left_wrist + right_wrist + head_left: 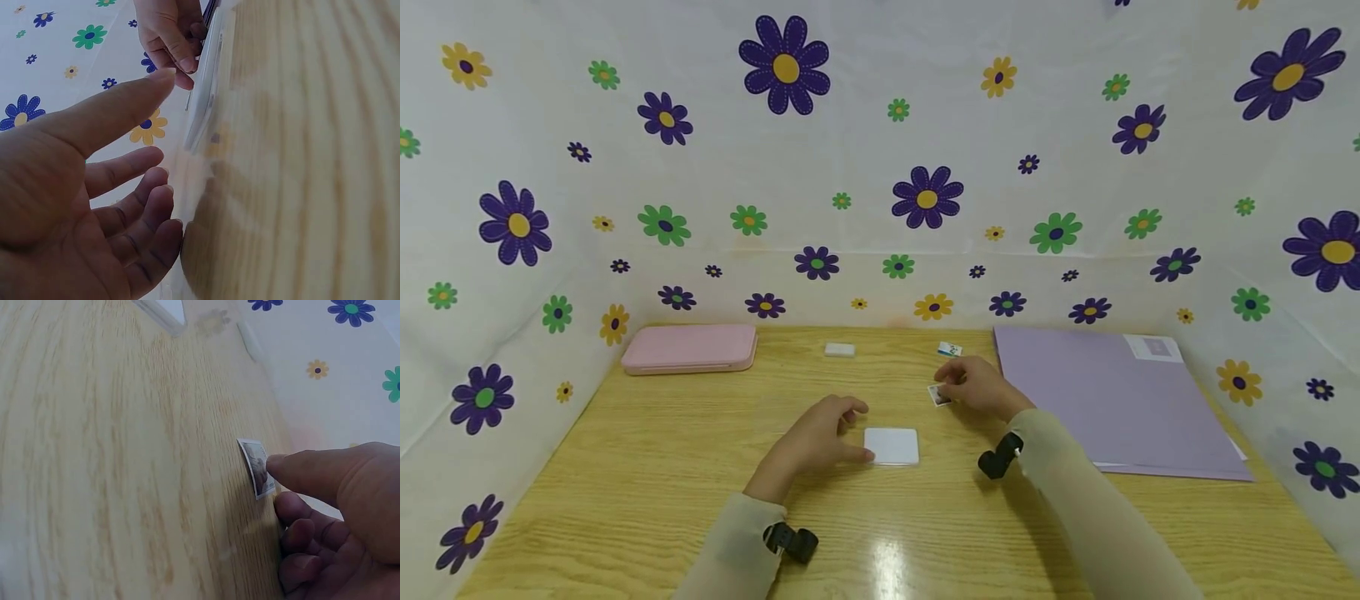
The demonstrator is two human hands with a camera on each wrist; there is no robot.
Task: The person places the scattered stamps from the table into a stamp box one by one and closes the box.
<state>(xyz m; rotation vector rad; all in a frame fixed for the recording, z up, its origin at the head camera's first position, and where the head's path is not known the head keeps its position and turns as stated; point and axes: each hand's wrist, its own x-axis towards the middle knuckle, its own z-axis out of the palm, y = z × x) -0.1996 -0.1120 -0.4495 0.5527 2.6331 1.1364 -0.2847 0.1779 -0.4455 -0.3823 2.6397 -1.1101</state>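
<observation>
A small white-bordered photo (936, 395) is pinched at its right edge by my right hand (981, 386); in the right wrist view the thumb lies over the edge of the photo (255, 467), which tilts up from the wood. My left hand (820, 437) has its fingers spread and loosely bent, holding nothing. Its thumb tip is at the left edge of a flat white rectangular case (891, 446) with a clear rim; whether they touch I cannot tell. In the left wrist view the case (206, 81) appears edge-on beyond the thumb.
A pink pencil case (691, 348) lies at the back left of the wooden table (625, 500). Farther back are a small white block (839, 350) and a small blue-and-white item (950, 349). A purple folder (1097, 408) covers the right side. Flowered cloth (850, 167) walls the table.
</observation>
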